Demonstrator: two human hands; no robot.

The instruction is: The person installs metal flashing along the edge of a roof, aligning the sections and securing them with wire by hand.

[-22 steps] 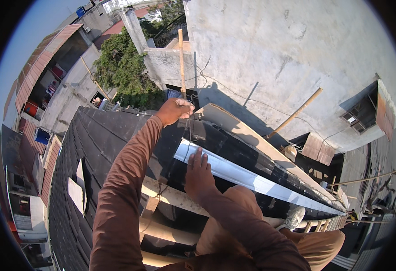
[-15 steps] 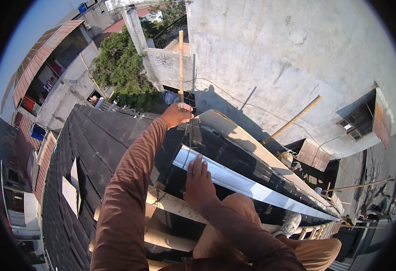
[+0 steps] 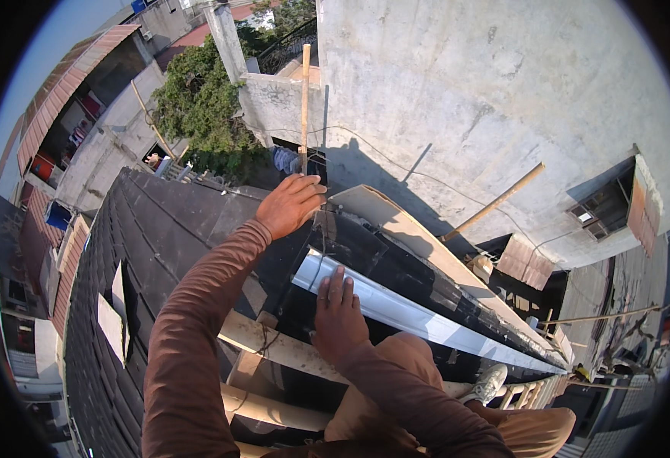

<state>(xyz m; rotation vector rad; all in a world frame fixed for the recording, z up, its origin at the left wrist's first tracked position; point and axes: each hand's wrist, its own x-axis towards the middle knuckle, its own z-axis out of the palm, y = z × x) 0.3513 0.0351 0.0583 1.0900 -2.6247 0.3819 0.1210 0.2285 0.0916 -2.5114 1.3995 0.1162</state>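
Observation:
A long silvery-white metal strip [image 3: 403,309] lies along the dark roof, running from in front of me to the far right corner. My right hand [image 3: 340,320] rests on its near end, open, with the fingertips on the metal. Beyond that end, at the roof's upper edge, my left hand [image 3: 292,206] is palm down with its fingers stretched to the right. Nothing can be made out in it, though its underside is hidden. A thin dark line [image 3: 319,269], like a cord or wire, crosses the strip's near end.
Dark roof tiles [image 3: 163,252] slope away left, with pale broken sheet pieces [image 3: 113,317] on them. Exposed wooden poles [image 3: 277,343] are under me. A pale board [image 3: 419,248] edges the roof by a tall grey wall [image 3: 503,99]. An upright bamboo pole [image 3: 305,107] stands ahead.
My left hand has gone from a pinch with bent fingers to stretched fingers, palm down, at nearly the same place. My right hand stays on the metal strip.

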